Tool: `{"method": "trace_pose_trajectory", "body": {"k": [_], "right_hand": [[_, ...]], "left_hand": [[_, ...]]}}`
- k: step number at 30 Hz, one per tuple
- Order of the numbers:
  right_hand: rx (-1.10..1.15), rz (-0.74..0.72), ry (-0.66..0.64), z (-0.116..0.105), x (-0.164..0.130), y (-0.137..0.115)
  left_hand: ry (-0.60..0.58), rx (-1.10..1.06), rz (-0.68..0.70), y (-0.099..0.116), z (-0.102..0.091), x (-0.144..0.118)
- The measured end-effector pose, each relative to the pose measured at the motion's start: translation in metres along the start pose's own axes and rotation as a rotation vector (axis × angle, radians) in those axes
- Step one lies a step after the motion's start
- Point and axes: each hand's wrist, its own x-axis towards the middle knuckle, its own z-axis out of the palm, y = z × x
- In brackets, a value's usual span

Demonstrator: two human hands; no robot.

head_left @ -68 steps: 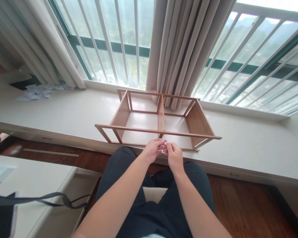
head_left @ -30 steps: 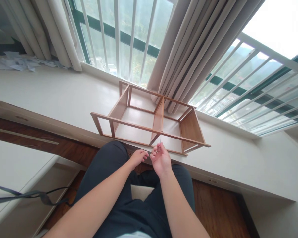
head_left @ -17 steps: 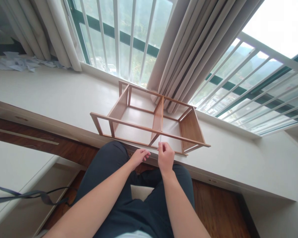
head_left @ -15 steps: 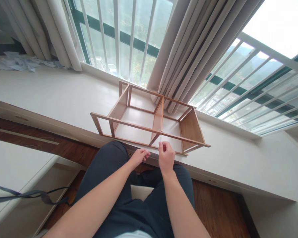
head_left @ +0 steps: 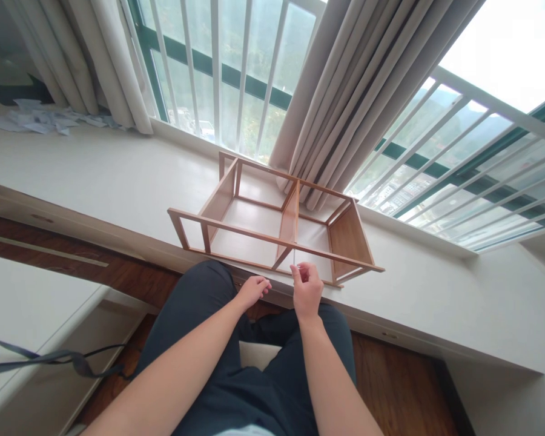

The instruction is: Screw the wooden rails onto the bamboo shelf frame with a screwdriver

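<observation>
The right hand (head_left: 307, 290) pinches something too small to make out, just before the wooden rack (head_left: 277, 227) on the counter (head_left: 118, 181). The left hand (head_left: 252, 290) rests loosely curled nearby, holding nothing.

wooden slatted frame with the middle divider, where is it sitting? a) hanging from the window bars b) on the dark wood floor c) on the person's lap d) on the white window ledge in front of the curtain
d: the wooden slatted frame rests on the white window ledge, just in front of the beige curtain, beyond the right hand.
</observation>
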Motion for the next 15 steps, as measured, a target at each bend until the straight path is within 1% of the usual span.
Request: {"method": "trace_pose_trajectory", "body": {"k": [6, 15], "right_hand": [[0.031, 0.020, -0.020, 0.000, -0.002, 0.001], [0.056, 0.010, -0.040, 0.002, 0.000, 0.004]], "left_hand": [[-0.006, 0.037, 0.013, -0.008, -0.001, 0.006], [-0.009, 0.066, 0.023, -0.017, -0.001, 0.011]]}}
